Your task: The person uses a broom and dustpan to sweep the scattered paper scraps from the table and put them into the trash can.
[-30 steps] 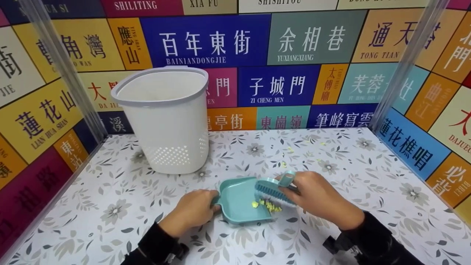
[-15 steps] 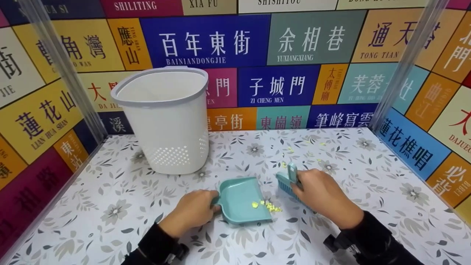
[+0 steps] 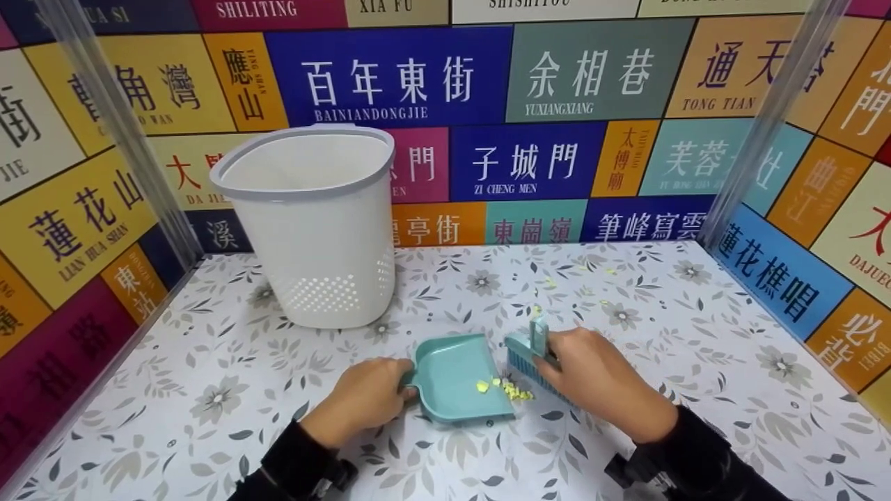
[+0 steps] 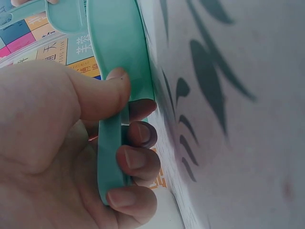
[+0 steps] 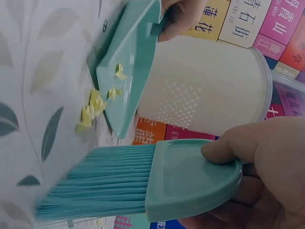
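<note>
My left hand (image 3: 369,394) grips the handle (image 4: 110,157) of a teal dustpan (image 3: 456,383), fingers curled round it and thumb on top. The pan lies on the patterned tabletop with its front lip facing right. My right hand (image 3: 592,372) holds a teal hand brush (image 5: 190,176) just right of that lip, bristles (image 5: 105,179) pointing down toward the cloth. Between brush and pan sits a small heap of yellow scraps (image 3: 515,391). One or two scraps (image 5: 120,71) lie inside the pan, seen in the right wrist view.
A white bin (image 3: 313,243) with a grey rim and small holes stands behind the dustpan, at the back left. More yellow bits (image 3: 550,283) are scattered toward the back right. Colourful sign-covered panels (image 3: 390,76) wall the table at the back and both sides.
The brush drew back to the right from over the pan's lip, then came partway left toward the scraps again. Left hand and dustpan have stayed in place.
</note>
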{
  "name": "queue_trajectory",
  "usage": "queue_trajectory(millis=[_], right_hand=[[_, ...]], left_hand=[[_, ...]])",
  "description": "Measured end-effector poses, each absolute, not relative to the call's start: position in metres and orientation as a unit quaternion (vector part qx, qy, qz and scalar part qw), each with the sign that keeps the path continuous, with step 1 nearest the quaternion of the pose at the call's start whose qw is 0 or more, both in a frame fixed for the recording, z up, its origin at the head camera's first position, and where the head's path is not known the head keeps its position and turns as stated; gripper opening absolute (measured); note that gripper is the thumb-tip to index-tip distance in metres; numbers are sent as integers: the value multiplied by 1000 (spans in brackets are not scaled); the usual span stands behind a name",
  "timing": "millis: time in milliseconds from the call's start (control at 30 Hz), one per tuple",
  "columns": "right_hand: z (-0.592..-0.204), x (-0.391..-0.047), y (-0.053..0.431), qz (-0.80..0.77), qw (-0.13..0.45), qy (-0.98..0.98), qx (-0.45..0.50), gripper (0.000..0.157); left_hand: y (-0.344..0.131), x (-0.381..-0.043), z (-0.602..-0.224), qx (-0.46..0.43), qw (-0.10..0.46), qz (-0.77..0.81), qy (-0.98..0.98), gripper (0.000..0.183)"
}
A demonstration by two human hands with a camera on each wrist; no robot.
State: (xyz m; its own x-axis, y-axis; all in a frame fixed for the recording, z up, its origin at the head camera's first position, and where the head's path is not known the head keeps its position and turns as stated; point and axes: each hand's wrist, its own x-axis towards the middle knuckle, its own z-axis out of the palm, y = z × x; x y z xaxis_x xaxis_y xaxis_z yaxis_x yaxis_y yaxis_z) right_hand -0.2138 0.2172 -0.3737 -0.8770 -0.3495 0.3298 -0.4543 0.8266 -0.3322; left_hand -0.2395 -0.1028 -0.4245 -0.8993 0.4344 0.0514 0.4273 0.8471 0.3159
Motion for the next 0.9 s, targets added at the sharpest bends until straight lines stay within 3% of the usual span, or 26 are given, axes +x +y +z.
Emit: queue_trajectory(millis=[167,500,667,767,900], right_hand=[[-377,-210,211,214,138,-941,223,36],[-378,-210,209,269,142,-910,280,5],[-372,-209,212,270,157,-912,265,9],[-369,-210,215,253,166,-922,243,2],[-367,-213,220,221,173,-936,211,27]], left_hand=[[-102,-239,-424,225,11,163,960,15],[-103,-237,-423,237,-7,167,957,21],[-102,-237,-421,235,-1,170,957,20],[-103,-236,-419,236,2,169,957,21],[-104,-235,-418,237,5,169,957,21]])
